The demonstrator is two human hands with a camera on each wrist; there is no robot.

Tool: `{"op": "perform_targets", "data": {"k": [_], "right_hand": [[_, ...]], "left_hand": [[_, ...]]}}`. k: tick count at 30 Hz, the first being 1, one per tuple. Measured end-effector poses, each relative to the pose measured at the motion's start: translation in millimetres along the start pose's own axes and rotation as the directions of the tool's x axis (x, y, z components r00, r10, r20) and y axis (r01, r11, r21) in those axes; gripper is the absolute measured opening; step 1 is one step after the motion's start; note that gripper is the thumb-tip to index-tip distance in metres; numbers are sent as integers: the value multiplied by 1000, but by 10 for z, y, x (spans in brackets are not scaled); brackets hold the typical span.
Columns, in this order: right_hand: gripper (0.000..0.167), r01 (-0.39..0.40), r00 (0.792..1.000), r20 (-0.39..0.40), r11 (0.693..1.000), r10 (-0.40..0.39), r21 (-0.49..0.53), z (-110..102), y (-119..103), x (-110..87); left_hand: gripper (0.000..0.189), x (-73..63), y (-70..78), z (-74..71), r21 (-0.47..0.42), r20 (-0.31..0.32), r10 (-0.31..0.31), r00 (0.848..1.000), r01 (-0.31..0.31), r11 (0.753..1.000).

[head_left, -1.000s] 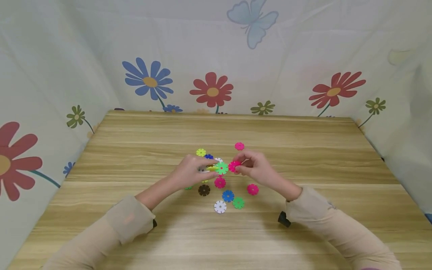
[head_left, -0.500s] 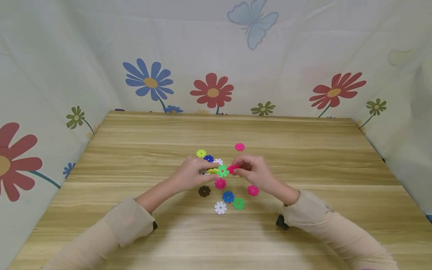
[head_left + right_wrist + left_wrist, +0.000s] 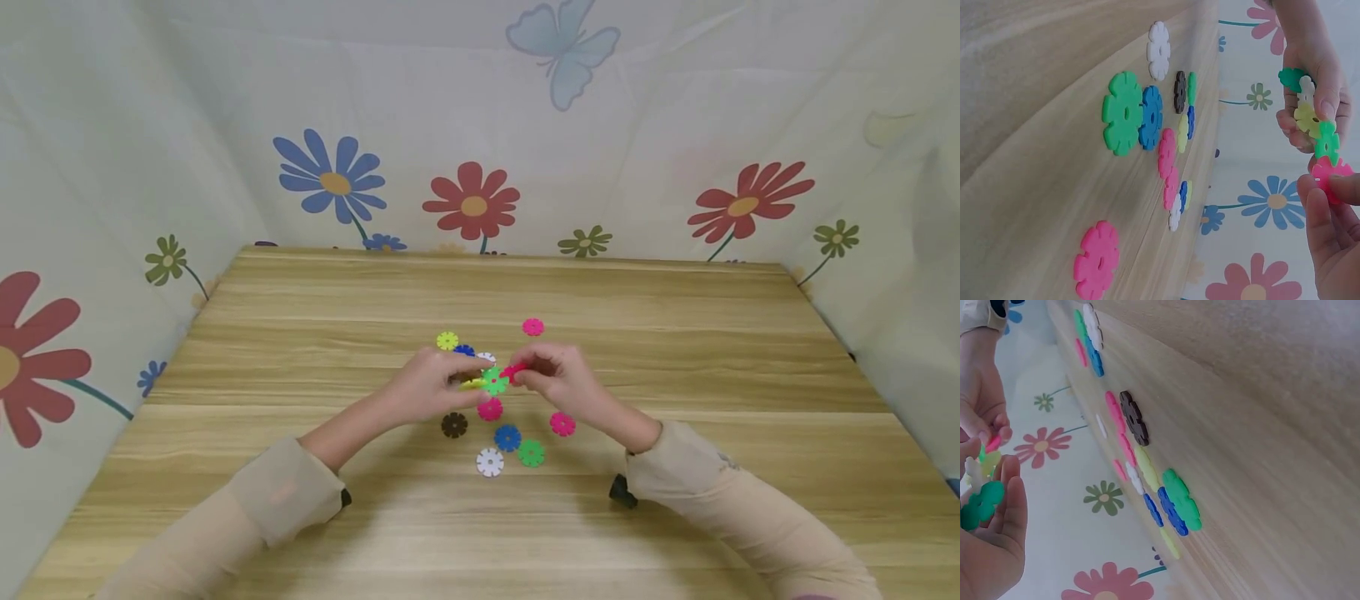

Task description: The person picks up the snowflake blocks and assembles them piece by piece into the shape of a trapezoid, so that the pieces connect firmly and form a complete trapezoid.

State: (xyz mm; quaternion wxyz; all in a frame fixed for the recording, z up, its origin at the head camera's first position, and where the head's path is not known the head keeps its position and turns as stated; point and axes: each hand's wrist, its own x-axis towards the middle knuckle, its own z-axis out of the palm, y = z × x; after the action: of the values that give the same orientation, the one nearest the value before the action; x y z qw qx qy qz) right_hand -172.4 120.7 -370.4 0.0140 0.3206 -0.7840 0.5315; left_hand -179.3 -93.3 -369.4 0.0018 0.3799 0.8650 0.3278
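My left hand [image 3: 427, 385] grips a short chain of notched plastic discs above the table. In the right wrist view the chain runs from a dark green disc [image 3: 1291, 78] through a white disc [image 3: 1305, 89] and a yellow disc [image 3: 1305, 119] to a light green disc [image 3: 1327, 145]. Between thumb and fingers, my right hand [image 3: 562, 375] pinches a pink disc [image 3: 1327, 176], tilted against the light green one. Their edges overlap at the notches. Fingers cover part of the pink disc.
Loose discs lie flat on the wooden table [image 3: 675, 333]: a brown disc [image 3: 454, 425], a white disc [image 3: 490, 462], a blue disc [image 3: 507, 438], a green disc [image 3: 532, 453] and several pink, yellow and dark blue ones. A flowered cloth [image 3: 630, 167] hangs behind the table.
My right hand has moved slightly left, bringing the pink disc from beside the light green disc to its edge. The pink disc has turned from face-on to tilted. My left hand stays nearly still.
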Motion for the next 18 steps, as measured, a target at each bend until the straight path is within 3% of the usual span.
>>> {"op": "perform_targets", "data": {"k": [3,12,18], "right_hand": [[11,-42,999,8,999,42,15,-20,-1,21],[18,-73,996,43,997,73,22,-89,67,45],[22,-225,974,25,974,224,23,-317,205,59]], "left_hand": [[41,22,26,-8,4,5,-27,1000,27,1000],[40,28,0,11,2,10,-63,998,63,998],[42,-14,-76,-47,-42,14,-147,989,148,988]]}}
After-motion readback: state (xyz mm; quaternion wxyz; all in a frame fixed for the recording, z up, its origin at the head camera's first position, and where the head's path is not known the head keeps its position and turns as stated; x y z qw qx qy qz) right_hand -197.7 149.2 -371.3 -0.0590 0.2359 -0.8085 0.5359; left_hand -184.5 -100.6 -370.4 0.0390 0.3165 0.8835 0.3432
